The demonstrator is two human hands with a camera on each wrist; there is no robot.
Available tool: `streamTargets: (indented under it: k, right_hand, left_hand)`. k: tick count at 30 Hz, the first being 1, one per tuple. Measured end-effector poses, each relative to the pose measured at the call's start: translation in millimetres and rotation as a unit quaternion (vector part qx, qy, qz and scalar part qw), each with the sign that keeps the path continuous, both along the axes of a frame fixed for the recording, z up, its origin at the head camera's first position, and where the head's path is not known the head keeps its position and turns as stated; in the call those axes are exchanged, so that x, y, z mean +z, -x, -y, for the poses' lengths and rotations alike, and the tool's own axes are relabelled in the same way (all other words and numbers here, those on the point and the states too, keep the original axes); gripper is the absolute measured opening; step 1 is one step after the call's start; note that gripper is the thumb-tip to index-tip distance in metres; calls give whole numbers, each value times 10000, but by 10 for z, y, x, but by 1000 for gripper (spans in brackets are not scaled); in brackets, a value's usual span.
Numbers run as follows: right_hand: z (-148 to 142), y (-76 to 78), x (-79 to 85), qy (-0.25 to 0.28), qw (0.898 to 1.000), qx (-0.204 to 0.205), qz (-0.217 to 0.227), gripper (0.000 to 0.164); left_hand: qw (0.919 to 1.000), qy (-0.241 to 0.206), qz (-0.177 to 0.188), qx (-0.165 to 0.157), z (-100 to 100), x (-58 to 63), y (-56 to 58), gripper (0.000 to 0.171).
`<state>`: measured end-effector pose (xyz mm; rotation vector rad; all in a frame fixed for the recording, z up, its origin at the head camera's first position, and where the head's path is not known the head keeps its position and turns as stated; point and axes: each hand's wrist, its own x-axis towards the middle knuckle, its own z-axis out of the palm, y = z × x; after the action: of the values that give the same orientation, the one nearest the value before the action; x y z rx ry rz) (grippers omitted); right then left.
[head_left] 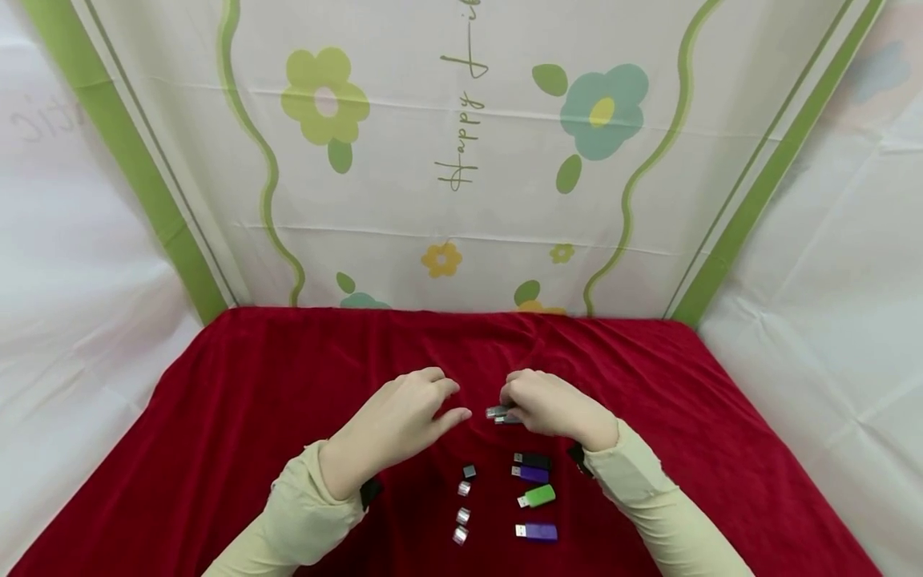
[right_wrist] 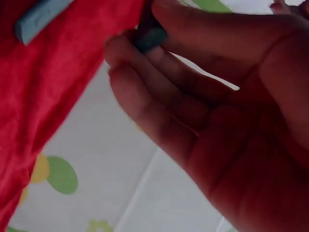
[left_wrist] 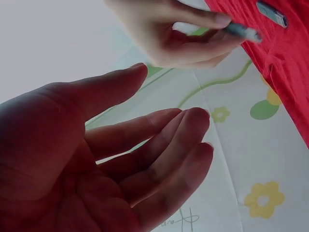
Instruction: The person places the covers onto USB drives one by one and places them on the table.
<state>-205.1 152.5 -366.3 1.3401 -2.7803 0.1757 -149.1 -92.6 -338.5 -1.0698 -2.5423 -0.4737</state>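
In right hand (head_left: 554,405), a pinched USB stick (left_wrist: 238,31).

"Happy" reads sideways on the white back curtain (head_left: 404,176).

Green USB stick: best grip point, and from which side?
I'd pinch the green USB stick across the long sides of its body, from above and the right: it lies flat, metal plug pointing left, with red cloth showing along both edges. The right hand probably suits best, once free of the gray USB stick it pinches.
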Motion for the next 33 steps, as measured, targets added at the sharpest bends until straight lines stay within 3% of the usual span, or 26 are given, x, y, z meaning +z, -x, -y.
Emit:
streamTargets:
  k: [11,17,27,33]
  right_hand:
    - [24,-3,-193,-616,9979,-186,67,38]
    - [38,-42,-246,-642,9970,-195,-393,44]
    - [-113,-165,-116,-613,9858,-111,-1562,39]
    - [-339,-199,-190,-543,9911,406,-1144,27]
  left_hand:
    - [9996,58,263,-17,-28,-15,-8,21]
    - [9994,130,329,-16,-27,-8,-27,22]
    - [9991,169,371,72,-11,44,-58,20]
    - [9980,319,544,-78,-40,8,-55,21]
